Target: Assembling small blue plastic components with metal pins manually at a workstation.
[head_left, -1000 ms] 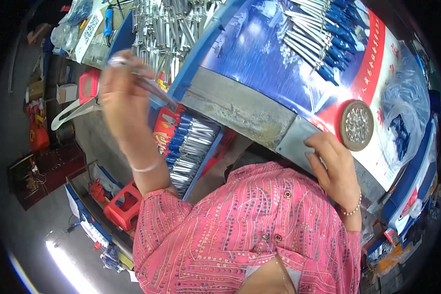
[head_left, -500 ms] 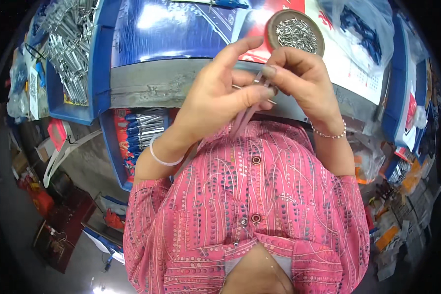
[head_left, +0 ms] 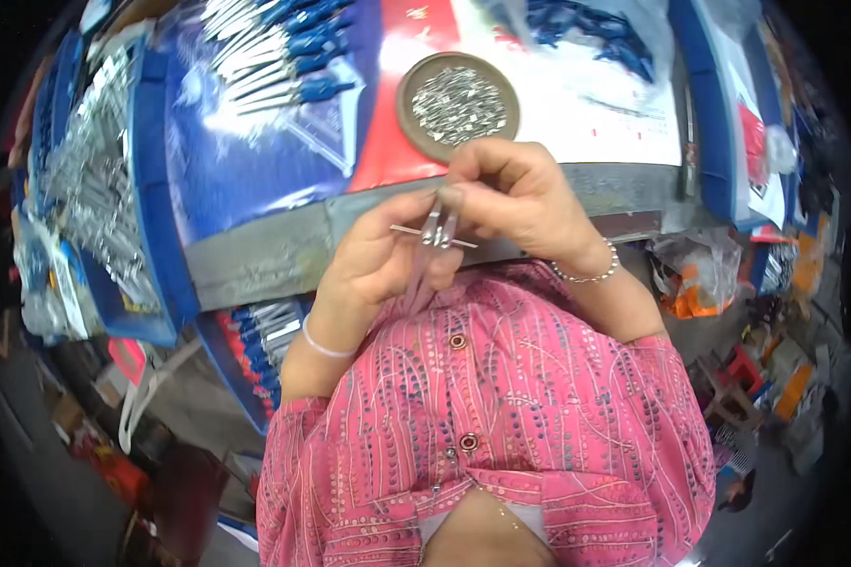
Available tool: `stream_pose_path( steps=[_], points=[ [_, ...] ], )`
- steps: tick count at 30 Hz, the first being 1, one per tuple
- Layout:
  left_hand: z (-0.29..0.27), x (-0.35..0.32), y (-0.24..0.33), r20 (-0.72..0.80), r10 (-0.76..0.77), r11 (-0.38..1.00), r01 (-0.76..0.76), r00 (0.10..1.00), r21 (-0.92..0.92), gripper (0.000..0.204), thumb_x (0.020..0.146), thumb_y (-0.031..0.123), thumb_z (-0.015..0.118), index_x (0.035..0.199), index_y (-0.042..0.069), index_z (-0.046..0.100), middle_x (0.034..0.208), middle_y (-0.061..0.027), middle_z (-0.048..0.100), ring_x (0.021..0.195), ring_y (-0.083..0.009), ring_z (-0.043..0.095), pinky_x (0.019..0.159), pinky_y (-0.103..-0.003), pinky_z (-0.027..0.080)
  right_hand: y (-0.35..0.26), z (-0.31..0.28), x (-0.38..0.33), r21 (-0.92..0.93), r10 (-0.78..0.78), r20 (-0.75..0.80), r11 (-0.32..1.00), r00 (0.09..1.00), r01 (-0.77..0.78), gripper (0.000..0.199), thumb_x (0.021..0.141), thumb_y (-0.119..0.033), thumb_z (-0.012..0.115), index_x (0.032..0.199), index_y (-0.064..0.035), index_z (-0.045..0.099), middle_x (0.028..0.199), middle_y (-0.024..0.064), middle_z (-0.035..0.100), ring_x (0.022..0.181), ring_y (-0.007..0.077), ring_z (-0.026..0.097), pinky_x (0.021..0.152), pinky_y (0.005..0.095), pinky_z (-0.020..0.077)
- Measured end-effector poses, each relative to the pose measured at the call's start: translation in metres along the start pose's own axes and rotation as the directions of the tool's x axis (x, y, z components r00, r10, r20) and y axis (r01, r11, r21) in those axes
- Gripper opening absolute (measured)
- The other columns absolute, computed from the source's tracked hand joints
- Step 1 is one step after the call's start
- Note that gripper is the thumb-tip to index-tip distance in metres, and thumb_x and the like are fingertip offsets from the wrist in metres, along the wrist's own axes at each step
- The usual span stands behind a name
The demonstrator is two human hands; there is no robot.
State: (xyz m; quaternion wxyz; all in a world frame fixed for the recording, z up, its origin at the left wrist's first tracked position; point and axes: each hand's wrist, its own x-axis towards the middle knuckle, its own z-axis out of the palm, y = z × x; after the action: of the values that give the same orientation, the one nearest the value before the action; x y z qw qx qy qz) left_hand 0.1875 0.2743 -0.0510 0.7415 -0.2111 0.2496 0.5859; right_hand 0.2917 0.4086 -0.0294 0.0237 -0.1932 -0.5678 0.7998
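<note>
Head cam had both hands together by the near edge of the worktop (head_left: 255, 260). Left hand (head_left: 373, 255) had its fingers curled round some slim metal pieces (head_left: 432, 229), with a thin pin (head_left: 405, 230) poking out crosswise, and the right hand (head_left: 520, 200) was pinching their upper end. Round bowl (head_left: 406, 111) of little metal bits (head_left: 459, 102) sat just beyond, blue-handled tools (head_left: 317, 42) off to its left.

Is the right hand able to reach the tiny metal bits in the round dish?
Probably yes: the right hand is by the near edge of the round dish, and nothing seems to cover the tiny metal bits. It looks busy with a metal piece, though, so it may need to let go first.
</note>
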Motion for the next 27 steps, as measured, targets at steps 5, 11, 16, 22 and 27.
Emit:
stream_pose_path(
  steps=[5, 11, 16, 22, 27],
  points=[
    [-0.002, 0.009, -0.001, 0.256, -0.036, 0.999, 0.034, 0.966, 0.011, 0.031, 0.085, 0.031, 0.051, 0.098, 0.003, 0.05, 0.077, -0.0118, 0.055, 0.042, -0.0104, 0.04, 0.037, -0.022, 0.029, -0.004, -0.027, -0.001, -0.219, -0.186, -0.01, 0.959, 0.983, 0.179, 0.01, 0.082, -0.008, 0.056, 0.083, 0.0011, 0.054, 0.069, 0.0004, 0.055, 0.059, 0.0058, 0.05, 0.053, 0.0183, 0.0408],
    [-0.017, -0.003, 0.01, 0.231, 0.188, 0.978, -0.203, 0.955, 0.047, 0.03, 0.083, 0.029, 0.056, 0.097, 0.002, 0.05, 0.074, -0.0075, 0.051, 0.044, -0.0078, 0.036, 0.038, -0.02, 0.026, -0.021, -0.118, 0.021, -0.818, -0.518, -0.337, 0.574, 0.786, 0.027, 0.013, 0.081, -0.008, 0.055, 0.091, -0.0005, 0.058, 0.077, 0.0037, 0.058, 0.065, 0.0087, 0.051, 0.057, 0.0207, 0.0413],
    [-0.022, -0.01, 0.009, 0.218, 0.177, 0.984, -0.178, 0.96, -0.017, 0.03, 0.084, 0.027, 0.054, 0.097, 0.001, 0.049, 0.074, -0.0087, 0.048, 0.044, -0.0071, 0.035, 0.039, -0.02, 0.026, -0.013, -0.129, 0.06, -0.994, -0.594, -0.028, 0.105, 0.804, 0.043, 0.016, 0.077, -0.011, 0.058, 0.091, -0.0044, 0.058, 0.081, 0.0088, 0.054, 0.067, 0.0225, 0.055, 0.06, 0.0301, 0.0438],
    [-0.018, -0.009, 0.005, 0.222, 0.167, 0.982, -0.142, 0.961, -0.121, 0.027, 0.085, 0.025, 0.05, 0.096, 0.0, 0.049, 0.073, -0.0093, 0.048, 0.045, -0.0072, 0.034, 0.039, -0.02, 0.026, -0.023, -0.106, 0.064, -0.994, -0.439, -0.057, -0.06, 0.897, -0.093, 0.02, 0.072, -0.017, 0.061, 0.088, -0.0051, 0.057, 0.085, 0.0098, 0.054, 0.073, 0.03, 0.055, 0.063, 0.0372, 0.0438],
    [-0.014, -0.009, 0.006, 0.192, 0.182, 0.983, -0.178, 0.964, -0.039, 0.026, 0.086, 0.024, 0.048, 0.095, 0.0, 0.049, 0.071, -0.0086, 0.048, 0.044, -0.0074, 0.034, 0.038, -0.019, 0.025, -0.032, -0.123, 0.024, -0.977, -0.472, -0.183, 0.186, 0.862, -0.105, 0.025, 0.078, -0.011, 0.059, 0.102, -0.006, 0.057, 0.078, 0.0132, 0.061, 0.061, 0.0198, 0.059, 0.054, 0.0267, 0.0446]
  ],
)
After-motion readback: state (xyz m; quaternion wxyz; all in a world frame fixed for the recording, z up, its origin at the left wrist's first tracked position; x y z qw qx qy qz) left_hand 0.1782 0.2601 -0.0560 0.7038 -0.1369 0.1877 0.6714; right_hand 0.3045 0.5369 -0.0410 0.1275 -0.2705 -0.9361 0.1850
